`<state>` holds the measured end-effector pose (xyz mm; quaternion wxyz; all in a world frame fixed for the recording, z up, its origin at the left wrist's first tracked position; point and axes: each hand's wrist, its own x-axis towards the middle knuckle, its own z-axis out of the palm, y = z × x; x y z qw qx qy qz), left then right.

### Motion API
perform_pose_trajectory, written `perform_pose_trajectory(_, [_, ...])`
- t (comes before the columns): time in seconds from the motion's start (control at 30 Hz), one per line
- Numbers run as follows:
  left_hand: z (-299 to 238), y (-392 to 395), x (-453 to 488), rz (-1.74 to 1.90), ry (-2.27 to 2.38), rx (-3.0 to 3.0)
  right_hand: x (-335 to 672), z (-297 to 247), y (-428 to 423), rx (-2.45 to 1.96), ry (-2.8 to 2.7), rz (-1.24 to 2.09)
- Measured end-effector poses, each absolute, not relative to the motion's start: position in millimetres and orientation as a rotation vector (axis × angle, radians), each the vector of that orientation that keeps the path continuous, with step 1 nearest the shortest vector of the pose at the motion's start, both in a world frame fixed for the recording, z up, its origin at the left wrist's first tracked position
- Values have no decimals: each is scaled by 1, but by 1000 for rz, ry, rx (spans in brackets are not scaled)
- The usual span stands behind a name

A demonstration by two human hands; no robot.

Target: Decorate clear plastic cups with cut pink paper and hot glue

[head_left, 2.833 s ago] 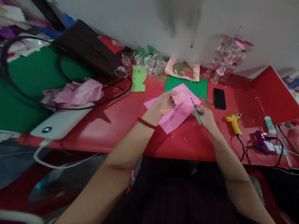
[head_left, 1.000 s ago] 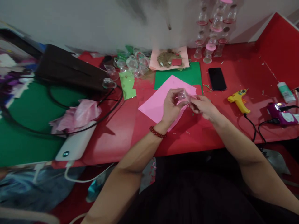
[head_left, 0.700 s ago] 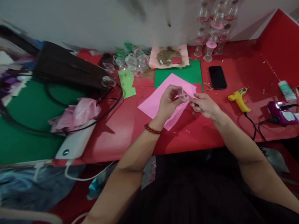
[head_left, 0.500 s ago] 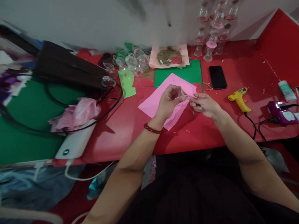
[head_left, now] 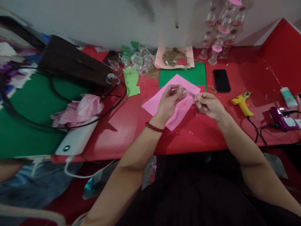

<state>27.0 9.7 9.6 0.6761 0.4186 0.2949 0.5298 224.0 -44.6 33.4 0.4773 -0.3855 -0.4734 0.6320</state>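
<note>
My left hand point(head_left: 171, 98), with a dark red bead bracelet at the wrist, is closed on a small clear plastic cup point(head_left: 182, 91). My right hand point(head_left: 208, 103) is pinched just to its right. A thin greyish strip point(head_left: 191, 94) points from the right fingers toward the cup; its kind is too blurred to tell, and the part in the palm is hidden. Beneath both hands lies a pink paper sheet point(head_left: 154, 102) on the red table point(head_left: 115, 138).
Clear plastic cups point(head_left: 137, 59) are heaped at the back beside green card point(head_left: 199, 73). Stacked cups point(head_left: 213, 56) stand at the wall. To the right lie a black phone point(head_left: 222, 80), yellow glue gun point(head_left: 243, 103) and purple power socket point(head_left: 283, 118). A white power bank point(head_left: 77, 136) is left.
My right hand has drawn slightly away from the cup, and the greyish strip now shows between them. The left hand keeps hold of the cup. The whole view has shifted a little.
</note>
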Motion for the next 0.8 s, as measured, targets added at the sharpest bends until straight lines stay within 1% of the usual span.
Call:
perform_pose_trajectory(0.17, [8,5,33,1183,766,976,208,27,-50,-834,-1751,1083])
perform_pose_trajectory(0.23, [6,2,35,1196,786,1012,205,23,-52,-894,-1780,860])
perform_pose_trajectory(0.33, [5,0,36,1193,748,1056,206,16,-50,-1078,-1623,538])
perform_pose_trajectory(0.47, [7,-2,37,1162,666,1085,209,10,-48,-1228,-1622,359])
perform_pose_trajectory(0.6, [10,-6,36,1076,586,1079,210,11,-50,-1384,-1645,78])
perform_pose_trajectory(0.67, [11,-7,36,1043,576,1075,211,12,-51,-1412,-1635,52])
perform_pose_trajectory(0.8, [12,-7,35,1047,580,1077,211,13,-52,-1391,-1673,117])
